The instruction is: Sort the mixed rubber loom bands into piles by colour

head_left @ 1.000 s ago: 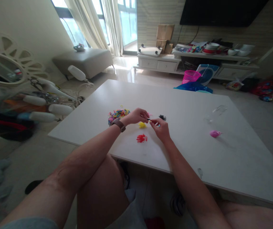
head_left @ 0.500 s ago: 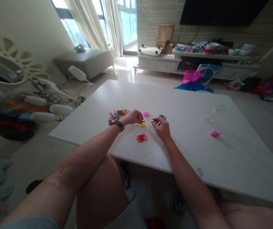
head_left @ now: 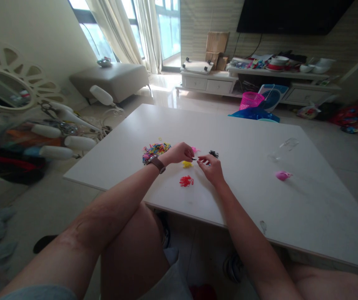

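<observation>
My left hand [head_left: 180,153], with a watch on its wrist, pinches a small black rubber band [head_left: 194,159] above the table. Facing it, my right hand [head_left: 209,166] has its fingers slightly apart, the tips very near the band; contact is too small to make out. Around them lie small piles sorted by colour: red rubber bands [head_left: 185,181], yellow rubber bands [head_left: 187,164], pink rubber bands [head_left: 195,149] partly behind my left hand, and black rubber bands [head_left: 213,154] beyond my right hand. A mixed multicoloured heap [head_left: 155,150] sits left of my left hand.
The white table [head_left: 244,196] also bears a pink pouch-like item [head_left: 283,175], a clear container [head_left: 287,146] and a small clear item [head_left: 263,226] near the front edge. A white lamp-like fixture [head_left: 80,143] stands left of the table. A pink basket [head_left: 250,101] is beyond the far edge.
My left hand has moved right with the black band, covering part of the pink pile. My right hand has shifted slightly left, so the fingertips of both hands are closer together.
</observation>
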### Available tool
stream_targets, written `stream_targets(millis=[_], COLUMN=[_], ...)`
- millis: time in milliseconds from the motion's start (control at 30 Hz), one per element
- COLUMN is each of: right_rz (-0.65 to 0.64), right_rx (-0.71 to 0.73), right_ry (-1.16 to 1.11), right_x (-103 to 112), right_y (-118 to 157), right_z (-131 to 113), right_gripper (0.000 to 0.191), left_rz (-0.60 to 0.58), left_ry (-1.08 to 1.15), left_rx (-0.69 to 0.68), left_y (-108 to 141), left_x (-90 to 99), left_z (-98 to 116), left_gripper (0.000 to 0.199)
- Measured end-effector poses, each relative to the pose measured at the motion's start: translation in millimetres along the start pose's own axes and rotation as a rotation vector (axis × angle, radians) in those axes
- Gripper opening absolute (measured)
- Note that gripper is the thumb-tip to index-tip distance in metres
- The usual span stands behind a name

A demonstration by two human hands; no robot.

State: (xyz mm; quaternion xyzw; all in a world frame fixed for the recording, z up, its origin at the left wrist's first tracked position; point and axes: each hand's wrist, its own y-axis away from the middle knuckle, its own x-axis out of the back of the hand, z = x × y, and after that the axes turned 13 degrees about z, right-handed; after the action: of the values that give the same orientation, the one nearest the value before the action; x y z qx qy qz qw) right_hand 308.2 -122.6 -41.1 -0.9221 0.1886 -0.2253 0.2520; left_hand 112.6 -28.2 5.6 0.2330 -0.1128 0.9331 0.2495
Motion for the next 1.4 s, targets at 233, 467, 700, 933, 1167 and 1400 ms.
stream_targets(millis=[233,467,700,933,1167,1400], right_rz=[-0.018,0.304,0.441,0.422,0.351,0.066], right_rx=[0.023,-0.127,-0.215,-0.179,-0.120,0.104], right_ry=[-0.028,0.135,0.326,0.370,0.267,0.074], right_x=[-0.5,21.9,34.7,28.7,29.0,15.9], right_y=[-0.2,-15.7,-25.5,-24.3,-20.7,-7.4], right_z=[-2.4,29.5,77.3,87.9,56.2,9.3], right_gripper=[0.015,0.016,0.017,0.025,0.017,0.011], left_rz=[-0.018,0.023,0.053,0.053,0.051,0.027], left_ry=[0.020,-0.017,-0.095,-0.102,-0.097,-0.066], left_rx=[-0.018,-0.002,-0.017,-0.026,-0.039,-0.024], left_y=[0.1,1.5,3.0,2.1,4.3,7.6], left_x=[-4.0,0.8,4.3,2.1,2.4,2.4], left_z=[4.1,6.1,11.1,10.0,14.2,22.8], left_gripper=[0.019,0.016,0.018,0.018,0.016,0.017])
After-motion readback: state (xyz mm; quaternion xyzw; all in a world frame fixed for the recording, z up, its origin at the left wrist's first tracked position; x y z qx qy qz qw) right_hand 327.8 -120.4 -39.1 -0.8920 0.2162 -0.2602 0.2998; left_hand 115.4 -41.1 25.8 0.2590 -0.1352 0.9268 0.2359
